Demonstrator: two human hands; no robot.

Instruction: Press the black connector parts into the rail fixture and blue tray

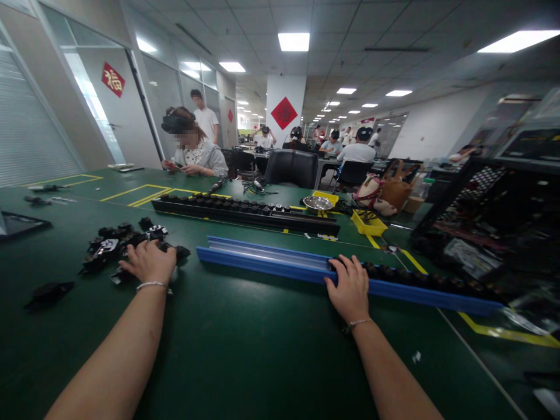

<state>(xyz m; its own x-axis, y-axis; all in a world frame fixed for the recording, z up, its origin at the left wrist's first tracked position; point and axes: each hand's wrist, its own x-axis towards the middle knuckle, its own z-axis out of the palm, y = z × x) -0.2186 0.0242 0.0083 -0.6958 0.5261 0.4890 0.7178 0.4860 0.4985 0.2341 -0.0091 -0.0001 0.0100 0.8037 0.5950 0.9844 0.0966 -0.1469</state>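
My left hand [153, 262] is at the near right side of a loose pile of small black parts [105, 242], some with silvery faces. Its fingers curl down over a black part [181, 253], and the fingertips are partly hidden. A long blue channel [262, 263] lies slantwise across the green table. Around its near wall, about midway along, my right hand [350, 286] is closed, thumb outside and fingers reaching over the inside. Black parts [406, 275] stand in a row in the channel, from under my right fingers toward its right end.
Behind the blue channel lies a black channel [245, 216] holding more black parts. A metal bowl [318, 203] and a yellow bin [367, 223] stand at back right, near a dark perforated rack [464, 216]. One black part [49, 293] lies at left. Across the table sits a person [192, 151].
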